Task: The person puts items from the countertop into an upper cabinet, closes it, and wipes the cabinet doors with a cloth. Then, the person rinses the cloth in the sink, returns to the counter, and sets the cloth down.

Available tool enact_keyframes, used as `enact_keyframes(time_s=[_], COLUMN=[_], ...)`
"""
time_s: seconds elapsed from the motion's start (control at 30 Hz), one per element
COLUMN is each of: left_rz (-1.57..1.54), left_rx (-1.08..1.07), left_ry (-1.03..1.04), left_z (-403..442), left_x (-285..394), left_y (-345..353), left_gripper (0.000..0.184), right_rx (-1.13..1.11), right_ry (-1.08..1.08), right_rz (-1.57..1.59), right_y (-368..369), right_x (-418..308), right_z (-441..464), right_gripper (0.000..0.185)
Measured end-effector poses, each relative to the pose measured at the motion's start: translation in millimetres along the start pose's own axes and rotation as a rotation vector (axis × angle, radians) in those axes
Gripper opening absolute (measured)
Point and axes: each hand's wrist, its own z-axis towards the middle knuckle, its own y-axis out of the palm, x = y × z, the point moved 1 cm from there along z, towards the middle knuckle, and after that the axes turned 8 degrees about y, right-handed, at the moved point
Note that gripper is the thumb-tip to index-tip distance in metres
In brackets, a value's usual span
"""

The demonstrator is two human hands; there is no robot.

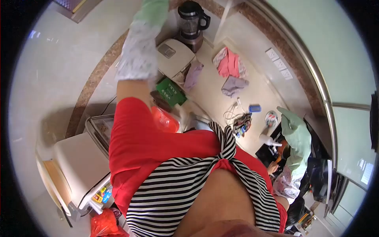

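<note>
My left arm reaches up in a red sleeve with a white patterned cuff, and my left hand (154, 10) wears a green glove. The top edge cuts it off, hiding its fingers. Nearest to it is a blender (191, 19) with a black lid and handle. On the right, my right hand (294, 124), in a green glove with the same cuff, is stretched out above a dark surface; no held thing shows. Close to its fingertips are a floral-patterned round dish (271, 118) and a white bottle (268, 140). Another bare hand (272, 168) shows below the bottle.
The pale counter bears a white cooker (175, 59), a pink cloth (229, 63), a greyish-purple cloth (235, 85), cables (233, 114) and a blue box-like item (255, 108). Nearer are a green box (170, 91) and a red container (166, 121). A white appliance (83, 164) stands left.
</note>
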Motion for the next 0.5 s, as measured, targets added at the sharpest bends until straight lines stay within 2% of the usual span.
enact_keyframes(time_s=[0.13,0.2,0.27,0.33,0.37,0.4,0.43,0.47,0.5], left_rz=[-0.165,-0.098,0.094,0.310,0.383,0.479,0.574,0.694,0.690], left_rx=[0.101,0.215,0.345,0.141,0.030,-0.105,-0.238,-0.392,-0.397], left_ry=[-0.343,-0.556,-0.569,-0.770,-0.891,-0.883,-0.863,-0.705,-0.711], left_z=[-76.5,-131.6,-196.9,-257.0,-279.1,-306.5,-334.0,-346.2,-359.7], left_x=[8.9,-16.8,-66.4,-112.2,-110.6,-121.7,-133.0,-135.3,-139.2], left_y=[-61.5,-93.6,-131.0,-167.1,-163.6,-161.3,-159.3,-147.2,-136.0], left_gripper=[0.057,0.055,0.039,0.041,0.044,0.047,0.050,0.055,0.055], right_rx=[-0.078,-0.123,-0.152,-0.179,-0.194,-0.237,-0.239,-0.250,-0.261], right_ry=[0.070,0.059,0.021,-0.027,-0.057,0.043,0.047,0.080,0.116], right_rz=[0.007,-0.015,0.004,-0.018,-0.047,-0.041,-0.043,-0.064,-0.086], right_y=[35.7,54.1,75.0,93.3,96.2,94.4,94.2,94.7,96.7], right_x=[48.5,65.9,89.0,107.2,113.5,101.7,92.6,86.8,84.7], right_z=[-2.7,-4.9,-4.7,-3.1,-1.8,-5.4,-7.1,-7.9,-8.8], right_gripper=[0.034,0.037,0.040,0.041,0.041,0.041,0.041,0.040,0.040])
